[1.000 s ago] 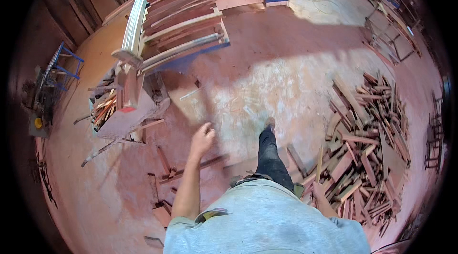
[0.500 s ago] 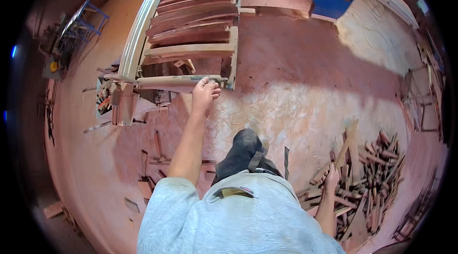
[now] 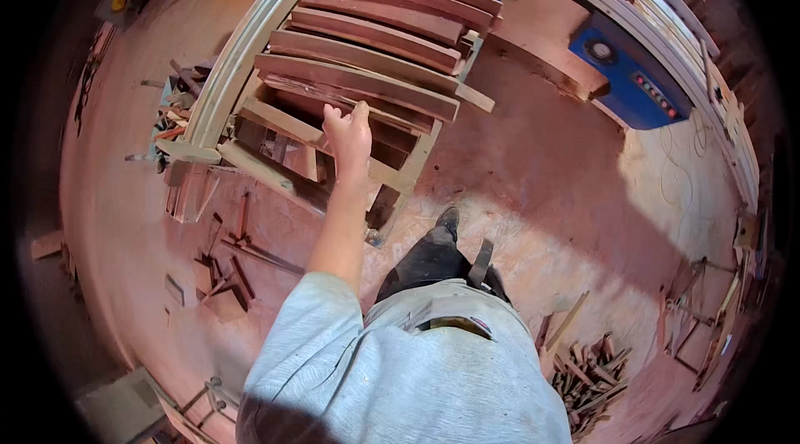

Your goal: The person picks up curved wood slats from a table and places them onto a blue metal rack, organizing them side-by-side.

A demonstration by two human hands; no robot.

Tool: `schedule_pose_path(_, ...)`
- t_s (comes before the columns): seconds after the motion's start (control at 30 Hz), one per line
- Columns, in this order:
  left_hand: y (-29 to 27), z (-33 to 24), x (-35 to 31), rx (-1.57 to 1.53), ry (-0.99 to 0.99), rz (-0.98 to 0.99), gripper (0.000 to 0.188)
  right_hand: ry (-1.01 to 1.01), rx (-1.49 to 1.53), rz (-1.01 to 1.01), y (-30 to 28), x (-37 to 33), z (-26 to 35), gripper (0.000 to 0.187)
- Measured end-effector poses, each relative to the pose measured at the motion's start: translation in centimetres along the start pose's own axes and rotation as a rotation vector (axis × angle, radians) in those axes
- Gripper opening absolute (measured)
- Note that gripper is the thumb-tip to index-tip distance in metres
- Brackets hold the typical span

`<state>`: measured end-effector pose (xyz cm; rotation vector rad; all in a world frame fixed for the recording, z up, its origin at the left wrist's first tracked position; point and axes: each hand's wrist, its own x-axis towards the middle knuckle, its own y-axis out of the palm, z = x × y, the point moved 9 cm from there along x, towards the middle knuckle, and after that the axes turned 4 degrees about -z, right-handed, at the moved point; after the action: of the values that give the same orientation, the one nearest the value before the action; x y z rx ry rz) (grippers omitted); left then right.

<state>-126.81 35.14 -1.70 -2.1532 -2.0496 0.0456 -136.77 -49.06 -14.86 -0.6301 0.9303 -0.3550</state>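
My left hand [image 3: 348, 137] reaches forward over a wooden rack frame [image 3: 417, 162], its fingers partly bent and apart, with nothing seen in them. Just beyond the fingertips lies the nearest of several curved reddish-brown boards [image 3: 358, 87], set crosswise on the rack; whether I touch it I cannot tell. A pale crossbar [image 3: 279, 123] runs close to my wrist, on its left side. My right hand is out of sight. A long thin wooden strip [image 3: 568, 321] slants up beside my right hip, and its lower end is hidden.
Offcuts [image 3: 590, 377] are heaped on the floor at right. More scraps [image 3: 225, 277] lie at left. A long metal rail [image 3: 250, 35] borders the rack. Far right stands a blue machine panel [image 3: 629, 73] with a dial and buttons. A roller [image 3: 275, 177] crosses the rack's near end.
My left hand has moved from the roller at the rack's near end to over the boards. My right hand, earlier holding a wooden strip at the offcut heap, has left view. The view has turned.
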Motion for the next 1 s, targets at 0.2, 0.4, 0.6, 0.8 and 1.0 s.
schedule_pose_path(0.2, 3.9, 0.4, -2.5, -0.016, -0.488, 0.163, 0.043, -0.047, 0.026, 0.166, 1.2, 5.0, 14.8, 0.026)
schedule_pose_path(0.4, 3.9, 1.2, -3.0, 0.085, -0.484, 0.06, 0.022, -0.077, -0.12, 0.293, 6.3, 10.8, 29.6, 0.021)
schedule_pose_path(0.6, 2.2, 0.7, -4.1, -0.09, -0.558, -0.179, 0.022, -0.316, -0.241, 0.453, 10.6, 20.6, 41.4, 0.023)
schedule_pose_path(0.8, 0.5, -0.8, -9.5, -0.33, -0.625, -0.385, 0.028, -0.276, -0.342, 0.416, 10.9, 24.8, 50.8, 0.022)
schedule_pose_path(1.0, -0.6, 1.1, -13.9, -0.479, -0.625, -0.436, 0.036, -0.26, -0.413, 0.485, 11.7, 30.8, 55.9, 0.019)
